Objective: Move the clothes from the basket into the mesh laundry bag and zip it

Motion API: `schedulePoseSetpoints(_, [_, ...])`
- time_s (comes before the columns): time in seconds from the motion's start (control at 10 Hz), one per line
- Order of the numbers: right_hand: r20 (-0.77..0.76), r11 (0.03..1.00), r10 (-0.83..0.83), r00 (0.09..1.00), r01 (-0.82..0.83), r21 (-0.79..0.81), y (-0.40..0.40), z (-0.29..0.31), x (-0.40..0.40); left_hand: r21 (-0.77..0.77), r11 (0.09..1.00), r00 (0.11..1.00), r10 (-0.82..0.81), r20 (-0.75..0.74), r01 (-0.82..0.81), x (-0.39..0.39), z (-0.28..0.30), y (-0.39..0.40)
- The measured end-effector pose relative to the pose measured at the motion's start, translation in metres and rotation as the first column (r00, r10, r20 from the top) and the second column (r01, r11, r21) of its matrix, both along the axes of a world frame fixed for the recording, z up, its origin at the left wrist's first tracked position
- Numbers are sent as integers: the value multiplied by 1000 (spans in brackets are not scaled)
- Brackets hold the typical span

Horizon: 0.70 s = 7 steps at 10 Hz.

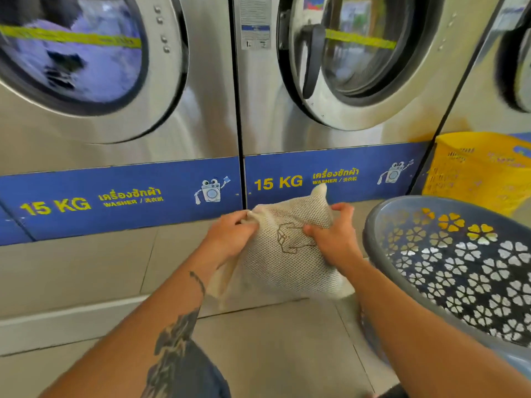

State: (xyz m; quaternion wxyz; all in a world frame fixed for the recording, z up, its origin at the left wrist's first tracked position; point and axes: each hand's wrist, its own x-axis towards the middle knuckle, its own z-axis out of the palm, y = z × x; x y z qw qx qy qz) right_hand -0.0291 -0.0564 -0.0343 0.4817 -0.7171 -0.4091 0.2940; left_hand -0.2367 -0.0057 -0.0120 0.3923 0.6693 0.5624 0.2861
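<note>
While both hands work at frame centre, notes by item:

Bag: cream mesh bag [290, 254], bulging, upright on the tiled floor [86, 271] before the washers; a brown line drawing shows on its near face.
Left hand: left hand [230, 235] at the bag's 10 o'clock corner, fingers closed, pinching the mesh at the top edge.
Right hand: right hand [334, 235] at the bag's 2 o'clock, fingers curled over the top edge, thumb pressed on the near face.
Zip: cannot tell whether closed; hidden by the hands.
Basket: grey basket [382, 234] at 3 o'clock of the bag, just beside it; its visible inside holds no clothes.
Yellow basket: yellow basket [474, 170] at 1 o'clock, behind the grey one.
Washers: two washers [172, 133] at 12 o'clock, marked "15 KG".
</note>
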Motion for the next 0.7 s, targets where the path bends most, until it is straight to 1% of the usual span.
schedulePoseSetpoints(0.1, [52, 1000, 1, 999, -1, 15, 45, 0, 12, 22, 996, 996, 82, -20, -81, 0, 3, 47])
schedulePoseSetpoints(0.2, [125, 1000, 0, 992, 1, -9, 90, -25, 23, -11, 994, 994, 105, -3, -105, 6, -25, 92])
schedulePoseSetpoints(0.3, [225, 969, 201, 953, -161, -187, 133, -78, 25, -118, 993, 997, 18, -75, -27, 18, -81, 131])
schedulePoseSetpoints(0.4, [370, 873, 387, 844, -207, -442, 171, -139, 24, -205, 978, 957, -82, -278, 24, 34, -155, 160])
schedulePoseSetpoints(0.5, [496, 857, 436, 751, -178, -484, 195, -169, 23, -199, 977, 915, -9, -403, -78, 40, -204, 171])
schedulePoseSetpoints(0.6, [485, 782, 541, 687, -200, -590, 217, -164, 30, -242, 966, 804, -71, -590, -93, 40, -194, 190])
schedulePoseSetpoints(0.7, [374, 642, 632, 679, -189, -743, 231, -131, 40, -290, 955, 736, -150, -660, -66, 35, -154, 208])
